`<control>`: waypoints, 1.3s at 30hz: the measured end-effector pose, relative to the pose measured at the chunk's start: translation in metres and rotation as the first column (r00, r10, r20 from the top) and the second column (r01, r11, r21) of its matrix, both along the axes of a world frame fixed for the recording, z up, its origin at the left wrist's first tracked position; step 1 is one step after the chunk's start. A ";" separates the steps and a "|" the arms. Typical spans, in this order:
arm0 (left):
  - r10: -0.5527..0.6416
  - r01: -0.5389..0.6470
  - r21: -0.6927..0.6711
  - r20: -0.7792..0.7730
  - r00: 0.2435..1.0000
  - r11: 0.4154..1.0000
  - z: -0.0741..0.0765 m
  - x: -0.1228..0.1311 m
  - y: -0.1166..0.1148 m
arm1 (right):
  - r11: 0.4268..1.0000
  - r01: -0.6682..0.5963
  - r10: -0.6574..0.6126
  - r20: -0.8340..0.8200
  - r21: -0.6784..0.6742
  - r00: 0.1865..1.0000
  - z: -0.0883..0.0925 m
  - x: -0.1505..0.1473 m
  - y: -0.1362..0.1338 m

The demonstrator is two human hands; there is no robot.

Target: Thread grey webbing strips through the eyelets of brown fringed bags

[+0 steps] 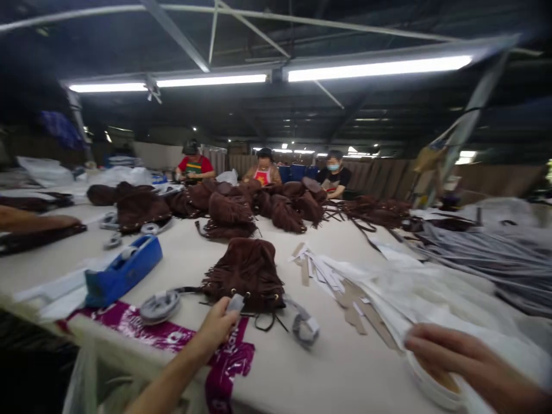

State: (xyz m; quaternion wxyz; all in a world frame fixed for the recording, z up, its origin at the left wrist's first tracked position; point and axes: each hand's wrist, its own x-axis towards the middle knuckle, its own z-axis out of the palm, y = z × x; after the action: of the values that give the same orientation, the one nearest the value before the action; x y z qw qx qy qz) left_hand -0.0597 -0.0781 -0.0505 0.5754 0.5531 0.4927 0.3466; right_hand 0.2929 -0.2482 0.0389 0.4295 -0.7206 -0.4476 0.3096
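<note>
Blue plastic marks the tape dispenser (123, 273), lying well left of the brown fringed suede bag (245, 273) on the pale table (302, 374). Its long body runs slantwise, from near-left to far-right. A magenta printed sheet (172, 336) lies in front of the bag and to its left, with a grey tape roll (159, 305) flat just beyond it.

The left hand (218, 328) reaches in over that sheet, with thumb and fingers closed on a small grey piece (236, 303). The piece stands roughly on end, its long axis pointing away towards the bag, and sits right at the bag's near edge. Dark cords trail from the bag beside it.

Just right of the bag lies a second tape roll (304, 328), then loose cardboard strips (345, 293) and white sheets (431, 287). Far right of the bag, the blurred right hand (457, 356) lies over a white-rimmed round thing (431, 386). Whether it grips this cannot be told.

Beyond the bag more brown bags (259, 207) are heaped, with co-workers (264, 167) seated behind them.
</note>
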 end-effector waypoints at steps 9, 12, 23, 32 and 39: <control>-0.054 0.059 0.319 -0.024 0.998 0.946 -0.002 0.003 -0.009 | 0.875 -0.479 0.483 -0.074 0.075 0.872 -0.051 -0.214 0.138; -0.093 0.107 0.341 -0.058 0.994 0.934 -0.002 -0.004 -0.009 | 0.885 -0.466 0.465 -0.046 0.003 0.884 -0.067 -0.212 0.158; -0.094 0.098 0.243 -0.030 0.995 0.965 0.002 -0.005 -0.011 | 0.891 -0.448 0.423 -0.221 -0.075 0.879 -0.064 -0.208 0.146; -0.142 0.144 -0.088 0.027 0.989 0.986 0.024 0.000 -0.016 | 0.877 -0.477 0.426 -0.367 -0.058 0.827 -0.061 -0.209 0.132; -0.184 0.176 -0.076 -0.105 0.977 0.981 0.037 -0.009 -0.021 | 0.915 -0.396 0.388 -0.435 0.076 0.813 -0.077 -0.226 0.134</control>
State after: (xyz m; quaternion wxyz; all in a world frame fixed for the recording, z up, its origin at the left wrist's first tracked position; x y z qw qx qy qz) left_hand -0.0687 -0.0987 -0.0139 0.5941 0.5946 0.4831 0.2451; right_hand 0.0670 -0.1141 -0.0381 0.4398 -0.5277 -0.4744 0.5505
